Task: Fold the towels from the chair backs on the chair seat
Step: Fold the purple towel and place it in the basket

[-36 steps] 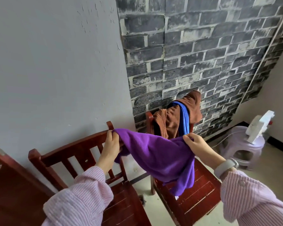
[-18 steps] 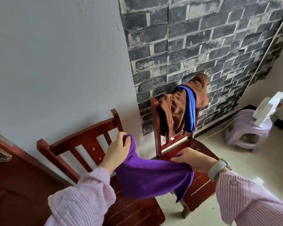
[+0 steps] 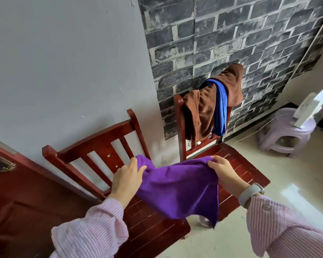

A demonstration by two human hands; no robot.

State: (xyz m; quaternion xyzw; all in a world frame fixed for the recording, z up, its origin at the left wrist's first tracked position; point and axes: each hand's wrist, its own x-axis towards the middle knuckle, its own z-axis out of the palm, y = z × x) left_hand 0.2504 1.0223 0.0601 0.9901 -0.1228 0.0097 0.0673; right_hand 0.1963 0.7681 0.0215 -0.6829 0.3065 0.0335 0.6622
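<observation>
Purple towel (image 3: pixel 177 190): held spread by its top corners, sagging above the seat of the near chair (image 3: pixel 93 146). Brown towel (image 3: pixel 203 108) and blue towel (image 3: pixel 221 108): draped over the far chair (image 3: pixel 177 116) back, at 1 o'clock.

A home room: wooden chairs (image 3: pixel 108 146), brick-pattern wallpaper (image 3: pixel 231 34), plastic stool (image 3: pixel 285 133), tiled floor (image 3: pixel 296 174).
</observation>
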